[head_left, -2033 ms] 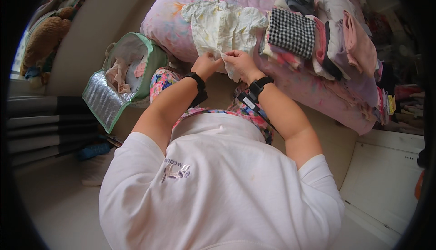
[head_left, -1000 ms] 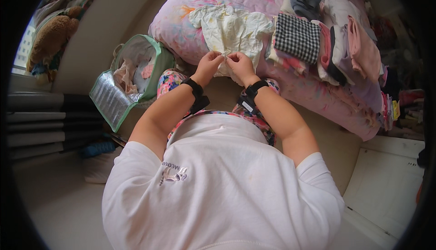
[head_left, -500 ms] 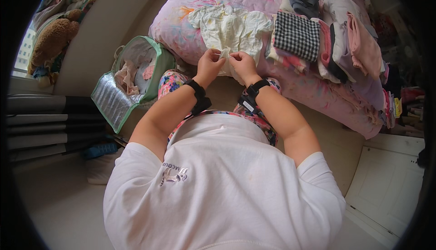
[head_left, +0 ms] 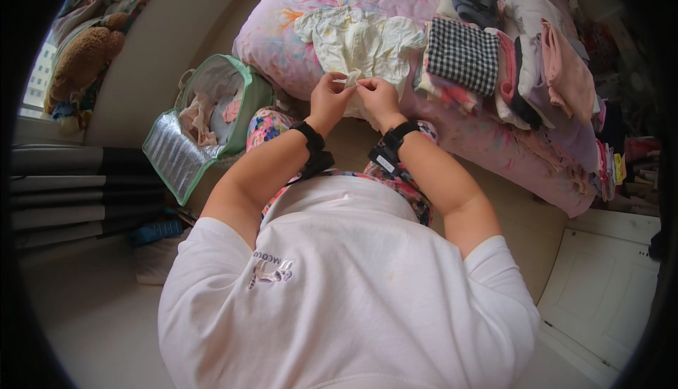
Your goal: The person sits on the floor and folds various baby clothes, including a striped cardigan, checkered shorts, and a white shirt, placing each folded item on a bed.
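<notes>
A small cream-white garment with faint yellow marks, like a baby bodysuit (head_left: 360, 39), lies spread out and wrinkled along the near edge of the bed. Its lower end is pinched up between my two hands. My left hand (head_left: 329, 98) grips one side of that end with thumb and fingers. Close beside it, my right hand (head_left: 379, 97) pinches the other side, fingertips almost meeting the left ones. Whether a fastener is between the fingers is too small to make out. Black bands circle both my wrists.
Folded clothes, topped by a black-and-white checked cloth (head_left: 462, 57), are stacked on the pink floral bed (head_left: 275, 43) at right. A green insulated bag (head_left: 244, 113) stands open with clothes inside at left. A white cabinet door (head_left: 600, 290) is at lower right.
My fingers have shifted slightly on the garment's lower end, and the pinched fabric now folds a little differently between them. The rest looks the same.
</notes>
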A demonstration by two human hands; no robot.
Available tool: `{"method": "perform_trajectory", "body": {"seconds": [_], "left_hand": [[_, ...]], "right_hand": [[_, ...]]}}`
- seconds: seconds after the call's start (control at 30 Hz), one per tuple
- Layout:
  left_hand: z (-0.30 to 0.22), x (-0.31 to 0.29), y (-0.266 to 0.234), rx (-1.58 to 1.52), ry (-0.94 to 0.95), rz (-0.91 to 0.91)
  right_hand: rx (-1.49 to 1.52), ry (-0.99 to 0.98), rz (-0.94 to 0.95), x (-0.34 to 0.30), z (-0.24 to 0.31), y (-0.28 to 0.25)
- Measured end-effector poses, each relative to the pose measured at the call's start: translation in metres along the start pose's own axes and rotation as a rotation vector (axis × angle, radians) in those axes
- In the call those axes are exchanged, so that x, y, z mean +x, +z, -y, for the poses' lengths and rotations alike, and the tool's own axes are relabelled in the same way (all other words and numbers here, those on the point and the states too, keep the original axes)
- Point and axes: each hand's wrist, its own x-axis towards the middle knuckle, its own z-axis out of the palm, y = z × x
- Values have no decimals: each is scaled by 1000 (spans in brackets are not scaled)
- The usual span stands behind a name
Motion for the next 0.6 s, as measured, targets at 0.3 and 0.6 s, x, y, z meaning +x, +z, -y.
{"method": "perform_trajectory", "body": {"seconds": [0.3, 0.6], "left_hand": [[-16, -2, 4, -10, -46, -26], [-15, 5, -11, 280, -9, 99]], "right_hand": [[-105, -70, -93, -5, 3, 9], [-82, -188, 90, -4, -8, 9]]}}
